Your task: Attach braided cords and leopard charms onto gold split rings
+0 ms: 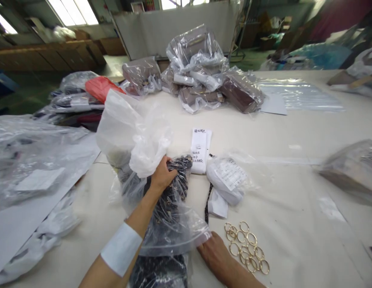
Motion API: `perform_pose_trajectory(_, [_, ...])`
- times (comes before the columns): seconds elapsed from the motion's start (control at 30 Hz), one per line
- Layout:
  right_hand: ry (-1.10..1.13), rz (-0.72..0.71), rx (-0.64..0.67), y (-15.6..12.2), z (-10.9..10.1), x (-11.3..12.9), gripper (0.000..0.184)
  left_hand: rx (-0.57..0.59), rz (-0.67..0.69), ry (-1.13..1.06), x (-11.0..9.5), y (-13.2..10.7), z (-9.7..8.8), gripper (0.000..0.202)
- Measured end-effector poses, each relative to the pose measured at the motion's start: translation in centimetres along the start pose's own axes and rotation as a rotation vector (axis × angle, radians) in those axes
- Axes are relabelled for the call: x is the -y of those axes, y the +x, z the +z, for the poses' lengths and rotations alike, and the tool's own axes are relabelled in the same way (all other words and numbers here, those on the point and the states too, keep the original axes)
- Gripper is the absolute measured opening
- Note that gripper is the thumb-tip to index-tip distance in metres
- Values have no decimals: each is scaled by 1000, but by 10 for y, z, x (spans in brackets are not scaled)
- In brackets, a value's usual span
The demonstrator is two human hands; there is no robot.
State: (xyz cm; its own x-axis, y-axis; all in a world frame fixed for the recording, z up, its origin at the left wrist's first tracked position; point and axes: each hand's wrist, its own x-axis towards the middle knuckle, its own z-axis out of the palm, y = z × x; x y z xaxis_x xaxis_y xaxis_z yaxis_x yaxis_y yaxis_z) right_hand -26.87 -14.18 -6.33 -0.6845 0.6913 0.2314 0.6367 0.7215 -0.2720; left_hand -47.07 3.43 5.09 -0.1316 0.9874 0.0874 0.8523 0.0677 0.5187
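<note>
A clear plastic bag (173, 236) lies in front of me, with black straps bearing small gold-coloured fittings (173, 200) inside it. My left hand (162, 174) is closed on the upper part of this bag, its thumb resting across the straps. At the bag's lower right edge, my right hand (214, 254) has its fingers curled round the plastic. A crumpled white translucent bag (134, 136) stands behind my left hand. Several gold-coloured rings (247, 248) lie beside my right hand. Below the clear bag sits another dark wrapped bundle (158, 272).
White cards with handwriting (199, 150) and a plastic-wrapped white bundle with a printed label (229, 178) lie right of the bag. Wrapped handbags (198, 60) are piled at the back. Plastic sheeting (35, 160) covers the left side; another wrapped item (350, 172) sits at right.
</note>
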Motion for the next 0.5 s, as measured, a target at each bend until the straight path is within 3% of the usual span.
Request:
perform_pose_trajectory(0.13, [-3,-58,-15,-44,-20,-8,11,-42,22,95,-26,0,15,29])
perform_pose_trajectory(0.23, [11,-25,-59,-58,-28,-11,22,-34,77,134,-45,-2,30,31])
perform_pose_trajectory(0.37, [88,39,-144,-58,-41,-12,30,-12,156,127,-43,-5,40,36])
perform_pose_trajectory(0.43, [171,177,-226,-55,-59,-16,28,-16,197,100,-31,-5,39,41])
perform_pose_trajectory(0.5, [376,447,-331,-53,-89,-22,27,-28,242,65,-19,-4,35,42])
